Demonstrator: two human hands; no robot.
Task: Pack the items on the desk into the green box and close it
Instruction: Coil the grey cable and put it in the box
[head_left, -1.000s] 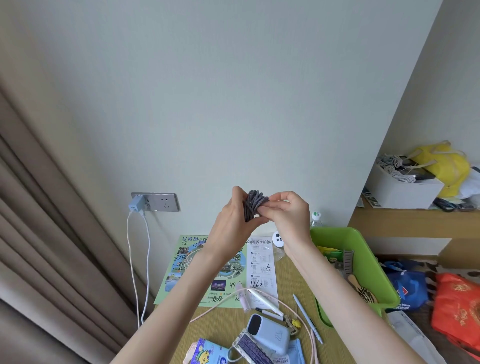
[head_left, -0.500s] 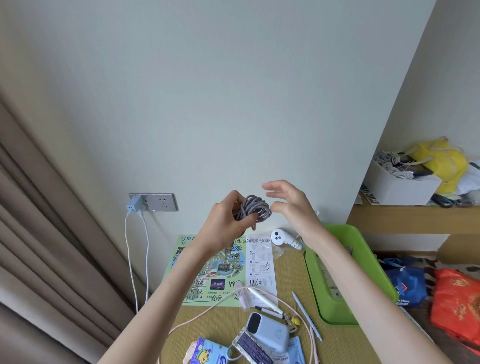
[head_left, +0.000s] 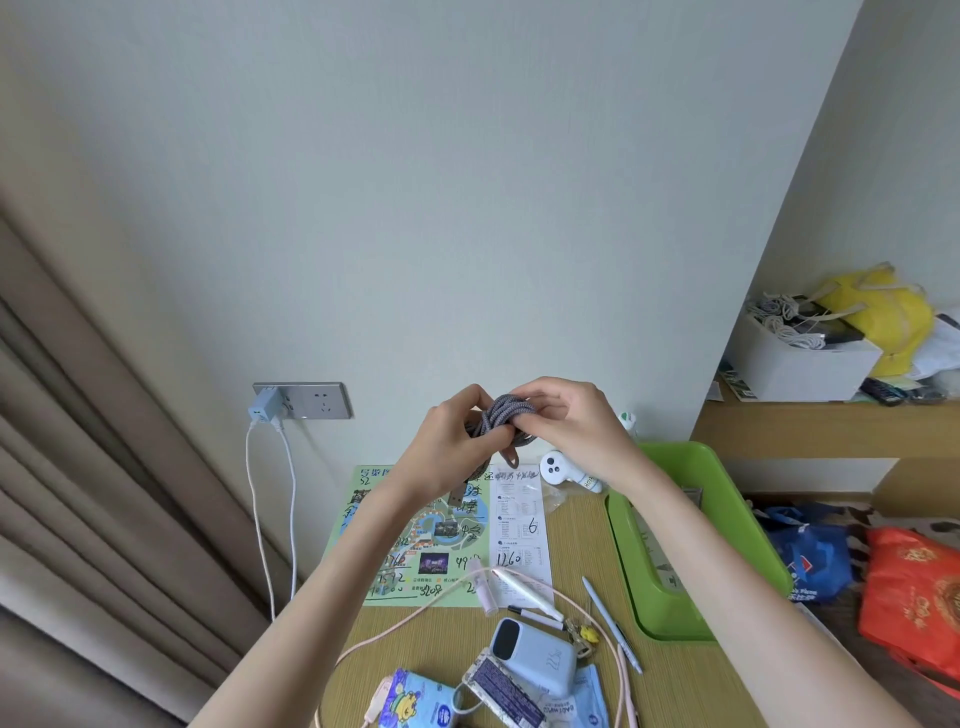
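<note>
To keep coil compact, gripping grey cable (head_left: 506, 415) w/ left hand (head_left: 447, 447), pinching top w/ right hand (head_left: 566, 426), prob. tucking end; green box (head_left: 727, 467) right of hands.

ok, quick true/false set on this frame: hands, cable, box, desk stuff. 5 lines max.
1. Both the left hand and the right hand grip the grey cable. True.
2. The grey cable lies inside the green box. False: it is coiled in the hands, up in the air above the desk.
3. The blue power bank lies on the desk. True.
4. Nothing is plugged into the wall socket. False: a blue charger with white leads sits in it.
5. The blue pen is in the green box. False: it lies on the desk beside the box.
</note>
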